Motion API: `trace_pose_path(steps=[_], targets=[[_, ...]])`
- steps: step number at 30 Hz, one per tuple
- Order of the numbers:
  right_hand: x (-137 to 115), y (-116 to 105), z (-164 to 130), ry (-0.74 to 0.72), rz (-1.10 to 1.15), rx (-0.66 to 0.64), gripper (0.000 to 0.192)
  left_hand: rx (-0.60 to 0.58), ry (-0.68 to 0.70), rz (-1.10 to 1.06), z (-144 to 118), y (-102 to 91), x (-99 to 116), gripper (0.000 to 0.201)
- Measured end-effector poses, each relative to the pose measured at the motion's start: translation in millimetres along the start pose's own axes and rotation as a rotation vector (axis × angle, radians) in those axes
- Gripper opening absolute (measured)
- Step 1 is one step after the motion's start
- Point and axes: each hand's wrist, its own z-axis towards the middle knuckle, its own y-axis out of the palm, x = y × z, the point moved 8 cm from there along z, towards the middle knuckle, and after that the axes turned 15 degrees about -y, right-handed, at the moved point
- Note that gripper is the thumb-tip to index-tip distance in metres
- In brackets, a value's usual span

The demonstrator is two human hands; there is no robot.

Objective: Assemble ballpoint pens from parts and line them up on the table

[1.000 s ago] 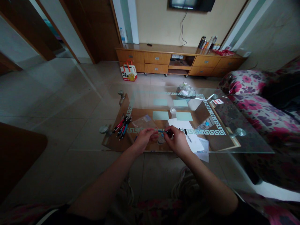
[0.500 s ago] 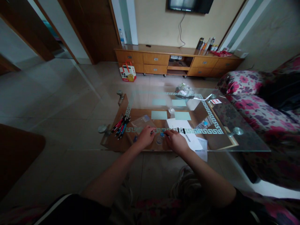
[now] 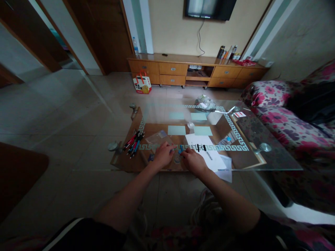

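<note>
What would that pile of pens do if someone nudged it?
The pile of pens would probably spread apart, since the pens overlap at differing angles. Slim and long, single ones might roll on the flat glass tabletop. Each looks thin, so likely light.

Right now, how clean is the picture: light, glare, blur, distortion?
Head view: dim, darkest along the bottom; pale reflection on the wall-mounted television; faint reflections on the glass tabletop; wide-angle stretching toward the edges; small blue piece at the right hand too soft for fine detail.
</note>
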Motion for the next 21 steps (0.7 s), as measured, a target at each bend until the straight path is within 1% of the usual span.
trace_pose_path(steps=[5,11,15,21], targets=[[0.2,1.3,-0.5,0.009,0.005,-0.020,0.028,0.017,-0.001,0.180,-3.2,3.0,1.1,0.037],[-1.6,2.0,-4.8,-0.002,0.039,-0.031,0.028,0.022,0.010,0.212,-8.5,3.5,0.2,0.043],[-2.4,-0.9,-9.6,0.000,0.060,-0.006,0.029,0.050,0.019,0.214,-16.0,0.8,3.5,0.051],[-3.1,-2.8,-15.3,0.008,0.081,0.024,0.030,0.053,0.080,0.347,-36.0,-4.0,14.4,0.053]])
